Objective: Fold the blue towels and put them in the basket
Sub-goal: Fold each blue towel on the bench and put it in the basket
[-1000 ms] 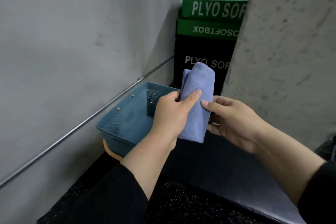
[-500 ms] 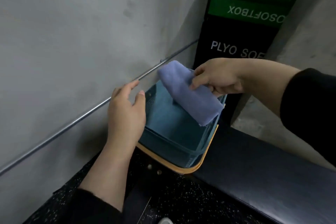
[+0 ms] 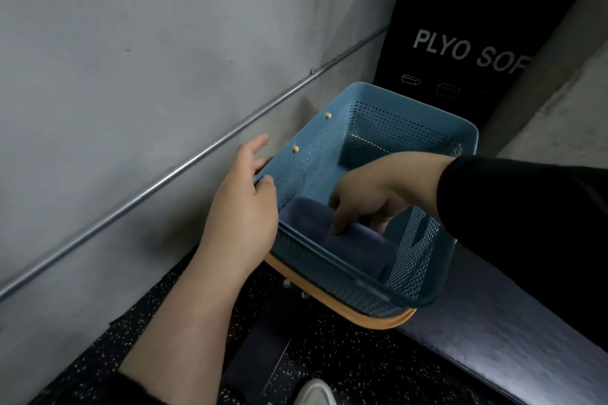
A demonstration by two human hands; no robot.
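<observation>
The blue perforated basket [image 3: 411, 102] stands on a tan board [image 3: 378, 322] beside the wall. A folded blue towel [image 3: 355, 246] lies on the basket's bottom at the near side. My right hand [image 3: 371, 194] reaches down inside the basket, thumb on top of the towel and fingers curled behind its far edge, holding it. My left hand [image 3: 243, 207] holds the basket's left rim, thumb over the edge and fingers on the outside. The far half of the basket's bottom shows no towel.
A grey wall with a metal pipe [image 3: 197, 154] runs along the left. A black and green plyo box [image 3: 460, 52] stands behind the basket. A dark padded bench [image 3: 493, 322] lies to the right, with speckled floor [image 3: 329, 371] and a white shoe [image 3: 314, 393] below.
My right hand has lowered the folded towel from above the basket to its bottom. My left hand has closed in on the basket's left rim. The view has tipped downward.
</observation>
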